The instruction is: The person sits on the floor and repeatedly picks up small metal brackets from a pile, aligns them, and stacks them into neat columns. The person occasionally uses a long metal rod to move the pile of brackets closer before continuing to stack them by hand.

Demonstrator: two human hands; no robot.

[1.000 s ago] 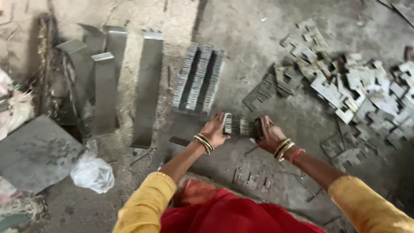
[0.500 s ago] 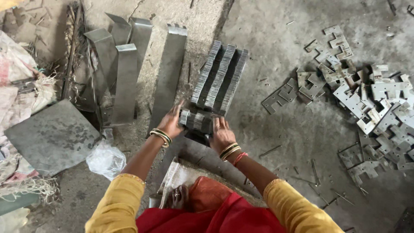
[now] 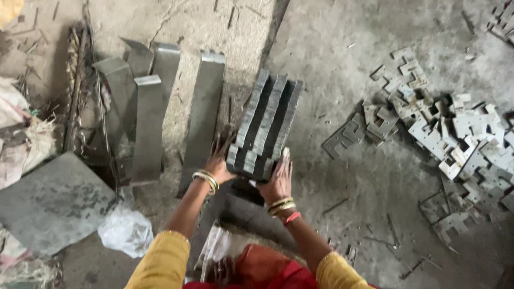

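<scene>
The left hand point(image 3: 218, 163) and the right hand point(image 3: 277, 179) press from either side on the near end of a stack of stamped metal plates point(image 3: 265, 126), which lies in rows on the concrete floor point(image 3: 332, 64) just ahead of the person; the fingers of both hands are spread flat against the stack's ends, clamping it between them rather than curled around it; the plates look thin, stiff and sharp-edged, grey and dull, and packed together probably heavy and prone to slide apart, so squeezing the ends seems the sound hold; loose notched plates point(image 3: 460, 139) lie scattered to the right; long folded steel channels point(image 3: 203, 115) lie to the left, beside a flat slab point(image 3: 51, 200) and a crumpled plastic bag point(image 3: 126, 230).
</scene>
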